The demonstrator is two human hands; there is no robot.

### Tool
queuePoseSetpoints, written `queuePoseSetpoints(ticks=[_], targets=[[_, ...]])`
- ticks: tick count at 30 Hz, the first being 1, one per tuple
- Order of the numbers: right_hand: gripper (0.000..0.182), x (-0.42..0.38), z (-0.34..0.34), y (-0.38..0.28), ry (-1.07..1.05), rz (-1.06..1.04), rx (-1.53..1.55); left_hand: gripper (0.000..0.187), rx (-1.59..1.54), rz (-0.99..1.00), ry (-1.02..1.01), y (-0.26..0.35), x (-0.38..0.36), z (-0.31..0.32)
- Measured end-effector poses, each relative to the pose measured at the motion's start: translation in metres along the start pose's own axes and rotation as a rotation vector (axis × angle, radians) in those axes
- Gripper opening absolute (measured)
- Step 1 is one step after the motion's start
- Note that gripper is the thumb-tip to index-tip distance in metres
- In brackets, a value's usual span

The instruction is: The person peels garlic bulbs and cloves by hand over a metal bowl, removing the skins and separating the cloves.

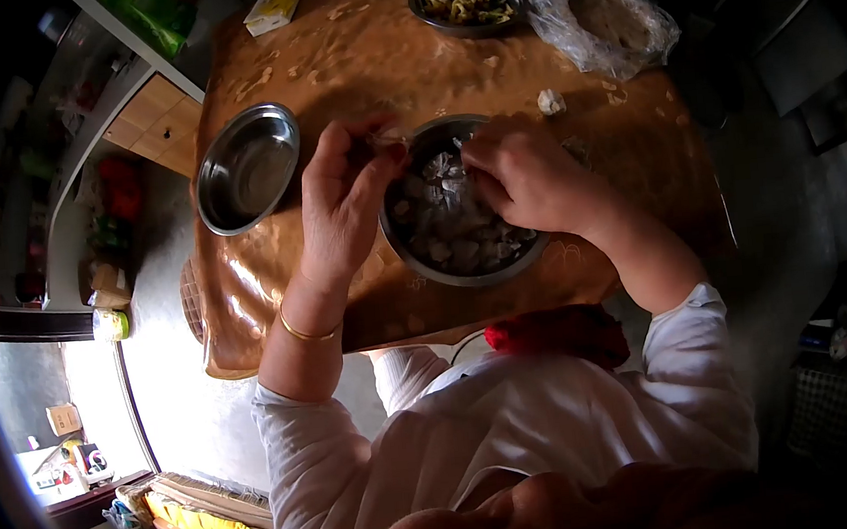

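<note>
A steel bowl (476,279) on the table holds many small pale lumps (464,251), several of them with a thin, whitish, film-like look. My left hand (339,197) is over the bowl's left rim, thumb and fingers closed at the fingertips. A small pale bit shows by those fingertips, too blurred to name. Above the bowl's right side is my right hand (526,172), its fingers curled and pinched, with the tips partly hidden. Between the hands, whitish shreds (452,188) lie on top of the lumps. A small white lump (550,102) rests on the table beyond my right hand.
A shiny steel basin (249,169) stands at the left on the brown-covered table (358,61). At the far side are a bowl of yellowish-green food (466,7), a clear plastic bag (604,26) and a yellow-white packet (273,8). Something red (559,338) lies at the near edge.
</note>
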State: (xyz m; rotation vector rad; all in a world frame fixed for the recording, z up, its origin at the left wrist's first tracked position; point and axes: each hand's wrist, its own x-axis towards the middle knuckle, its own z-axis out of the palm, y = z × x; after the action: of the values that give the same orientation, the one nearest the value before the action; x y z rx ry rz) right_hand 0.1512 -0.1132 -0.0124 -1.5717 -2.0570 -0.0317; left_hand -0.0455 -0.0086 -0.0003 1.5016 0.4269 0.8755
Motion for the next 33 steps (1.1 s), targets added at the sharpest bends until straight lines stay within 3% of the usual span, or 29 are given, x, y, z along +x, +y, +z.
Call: queuePoseSetpoints(ticks=[2,5,11,15,17,22,28,33], targets=[[0.016,0.001,0.003,-0.001,-0.061,-0.001,-0.105,0.024,0.111,0.041,0.029,-0.001,0.006,-0.007],[0.019,-0.001,0.009,-0.004,0.035,-0.047,-0.317,0.022,0.291,0.144,0.093,-0.012,0.014,-0.015],[0.022,0.000,0.018,-0.005,-0.225,0.018,-0.486,0.025,0.816,0.290,0.076,-0.027,0.023,-0.028],[0.019,-0.001,0.009,-0.002,-0.204,0.004,-0.381,0.020,0.888,0.328,0.013,-0.026,0.023,-0.032],[0.018,0.002,0.000,-0.002,-0.164,0.055,-0.271,0.018,0.948,0.252,-0.018,-0.029,0.025,-0.036],[0.008,0.011,-0.020,-0.004,-0.192,0.213,0.251,0.017,1.045,0.237,-0.084,-0.038,0.025,-0.046],[0.008,0.013,-0.014,0.003,-0.144,0.244,0.236,0.017,1.083,0.127,-0.124,-0.028,0.018,-0.046],[0.015,0.007,-0.008,-0.013,-0.194,0.186,-0.061,0.018,1.175,0.081,-0.238,-0.026,0.015,-0.045]])
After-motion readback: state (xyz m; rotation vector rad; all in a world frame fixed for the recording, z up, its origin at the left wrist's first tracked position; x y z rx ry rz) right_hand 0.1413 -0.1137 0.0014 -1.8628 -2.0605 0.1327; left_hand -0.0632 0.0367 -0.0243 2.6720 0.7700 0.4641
